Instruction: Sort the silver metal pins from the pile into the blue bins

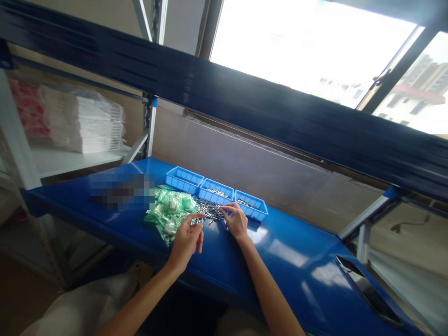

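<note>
A loose heap of small metal pins [209, 210] lies on the blue table [287, 261]. My right hand [236, 220] rests on the heap's right edge, fingers curled into the pins. To the left, my left hand [188, 238] is raised a little, thumb and forefinger pinched on something too small to name. A pile of small green plastic bags [171, 210] lies just left of the pins. Behind them stand three light blue trays [217, 190] in a row; the middle and right ones hold pins.
A dark phone [367, 290] lies near the table's right end. A thick blue shelf beam [245, 102] crosses overhead. White stacked packs in plastic [80, 121] sit on a shelf at the left. A blurred patch covers part of the table's left.
</note>
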Tool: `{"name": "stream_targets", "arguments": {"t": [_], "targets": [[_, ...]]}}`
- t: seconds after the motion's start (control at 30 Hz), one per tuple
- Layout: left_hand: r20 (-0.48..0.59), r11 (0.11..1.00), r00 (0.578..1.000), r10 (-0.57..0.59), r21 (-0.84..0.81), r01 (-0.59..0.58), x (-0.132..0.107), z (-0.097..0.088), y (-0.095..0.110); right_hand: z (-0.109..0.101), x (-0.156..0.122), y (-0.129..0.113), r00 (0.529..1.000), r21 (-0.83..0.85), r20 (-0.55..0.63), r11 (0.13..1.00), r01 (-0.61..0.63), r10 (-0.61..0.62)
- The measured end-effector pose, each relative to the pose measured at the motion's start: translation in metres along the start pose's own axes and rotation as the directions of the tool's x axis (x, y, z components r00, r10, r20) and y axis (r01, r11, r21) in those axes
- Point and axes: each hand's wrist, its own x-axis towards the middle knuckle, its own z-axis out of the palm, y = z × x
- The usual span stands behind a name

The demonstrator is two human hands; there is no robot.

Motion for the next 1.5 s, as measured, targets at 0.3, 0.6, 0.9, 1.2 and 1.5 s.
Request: {"name": "stream_targets", "arguments": {"t": [0.3, 0.6, 0.9, 1.2, 1.5], "targets": [[-0.013, 1.0, 1.0, 0.02, -0.015, -0.02, -0.001, -0.001, -0.001, -0.003, -0.001, -0.008, 0.996, 0.107, -0.084, 0.994, -0.009, 0.018], [-0.014, 1.0, 1.0, 0.015, 0.012, -0.015, 0.0, -0.001, -0.001, -0.003, -0.001, -0.012, 0.992, 0.128, -0.127, 0.992, -0.001, 0.017], [-0.013, 1.0, 1.0, 0.001, 0.019, -0.001, -0.001, 0.0, 0.002, -0.002, -0.002, -0.013, 0.992, 0.106, -0.114, 0.993, 0.058, -0.046], [-0.004, 1.0, 1.0, 0.005, 0.021, -0.005, -0.001, 0.0, 0.0, -0.005, -0.003, -0.018, 0.993, 0.145, -0.104, 0.986, 0.078, -0.064], [0.011, 1.0, 1.0, 0.026, 0.01, -0.027, -0.001, -0.001, -0.001, -0.006, -0.001, -0.014, 0.987, 0.136, -0.153, 0.99, -0.029, 0.05]]}}
